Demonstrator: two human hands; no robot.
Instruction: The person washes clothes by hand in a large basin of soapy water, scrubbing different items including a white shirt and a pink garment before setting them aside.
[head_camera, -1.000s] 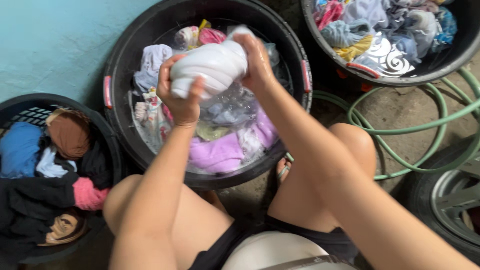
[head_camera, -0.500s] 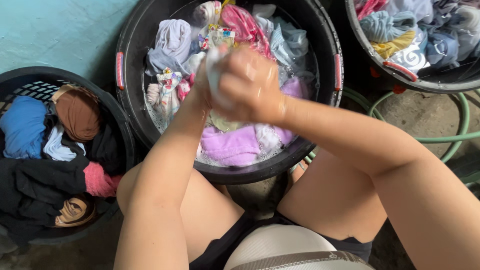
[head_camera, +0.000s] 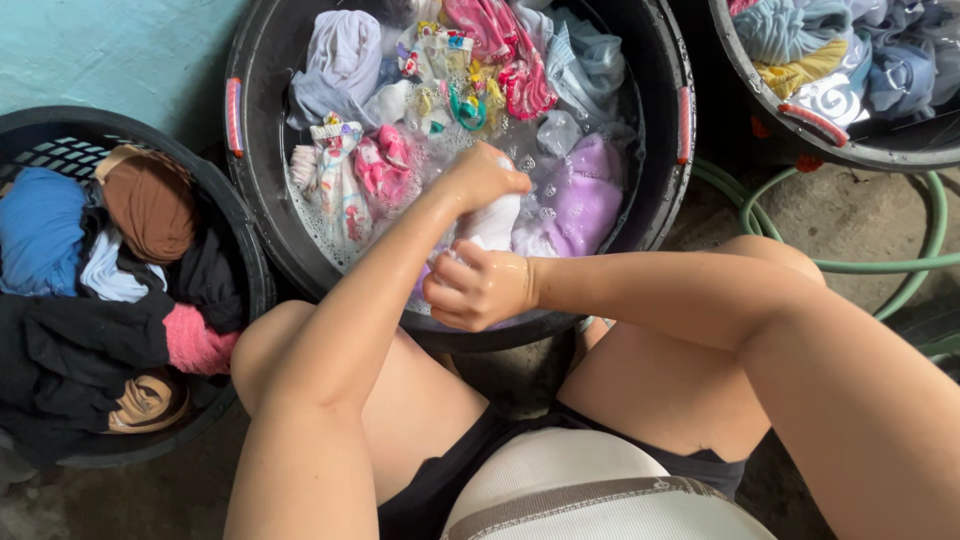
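White garment (head_camera: 492, 222) gripped between both hands over the soapy black wash tub (head_camera: 660, 190). Left hand (head_camera: 482, 176) fisted on its upper end, right hand (head_camera: 478, 290) clenched on the lower. Laundry basket (head_camera: 235, 215) of dark clothes just beside.

Both hands (head_camera: 480, 235) around white garment (head_camera: 493, 222)

Home washing yard: laundry tubs (head_camera: 655, 215), hose (head_camera: 880, 265)

Left hand (head_camera: 483, 176) and right hand (head_camera: 478, 288) both fisted; forearms crossed
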